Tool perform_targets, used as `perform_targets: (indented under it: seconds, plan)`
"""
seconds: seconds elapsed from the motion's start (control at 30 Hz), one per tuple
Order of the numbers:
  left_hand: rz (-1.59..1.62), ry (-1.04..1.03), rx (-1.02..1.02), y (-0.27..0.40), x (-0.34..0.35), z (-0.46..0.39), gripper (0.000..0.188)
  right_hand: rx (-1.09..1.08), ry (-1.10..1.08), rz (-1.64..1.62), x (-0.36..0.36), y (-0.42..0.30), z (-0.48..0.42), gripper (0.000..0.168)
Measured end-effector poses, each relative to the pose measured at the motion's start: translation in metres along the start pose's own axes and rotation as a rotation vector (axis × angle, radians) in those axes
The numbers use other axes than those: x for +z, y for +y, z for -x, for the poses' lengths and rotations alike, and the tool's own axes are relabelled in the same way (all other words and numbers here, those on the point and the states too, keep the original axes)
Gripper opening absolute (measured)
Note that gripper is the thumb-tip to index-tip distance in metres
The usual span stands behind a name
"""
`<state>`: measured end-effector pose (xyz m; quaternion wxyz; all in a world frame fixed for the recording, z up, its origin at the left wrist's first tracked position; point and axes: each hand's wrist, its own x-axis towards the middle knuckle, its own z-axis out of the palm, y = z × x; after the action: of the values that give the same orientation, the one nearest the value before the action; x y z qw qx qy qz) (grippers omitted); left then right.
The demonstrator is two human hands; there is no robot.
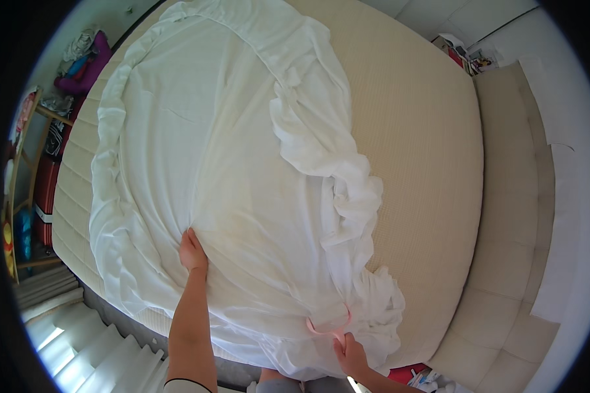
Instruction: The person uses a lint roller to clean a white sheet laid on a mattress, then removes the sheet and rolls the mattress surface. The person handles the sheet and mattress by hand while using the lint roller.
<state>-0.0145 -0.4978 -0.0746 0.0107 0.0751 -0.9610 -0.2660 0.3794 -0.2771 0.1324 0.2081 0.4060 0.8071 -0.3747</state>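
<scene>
A white fitted sheet [255, 196] with bunched, gathered edges lies loosely over part of a cream mattress [413, 147]. My left hand [193, 251] pinches the sheet at the lower left of its middle, and creases run out from the fingertips. In my right hand [351, 354], near the sheet's lower edge, is the handle of a pink plastic tool [330, 330] with a curved, open head. The tool's head rests against the white cloth. Whether its far end is hooked into the cloth I cannot tell.
A padded beige headboard [506, 196] stands along the right side. At the left are a wooden rack [24, 162], a red suitcase [45, 196] and a purple item [96, 64]. White curtains [108, 349] hang at the lower left. Small items lie on a surface [472, 61] at the upper right.
</scene>
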Motion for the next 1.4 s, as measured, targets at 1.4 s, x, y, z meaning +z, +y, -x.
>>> perform_targets:
  seconds: [1.4]
  plan:
    - [0.18, -1.146, 0.435, 0.484, 0.062, -0.026, 0.038, 0.166, 0.782, -0.744, -0.054, 0.164, -0.094, 0.008]
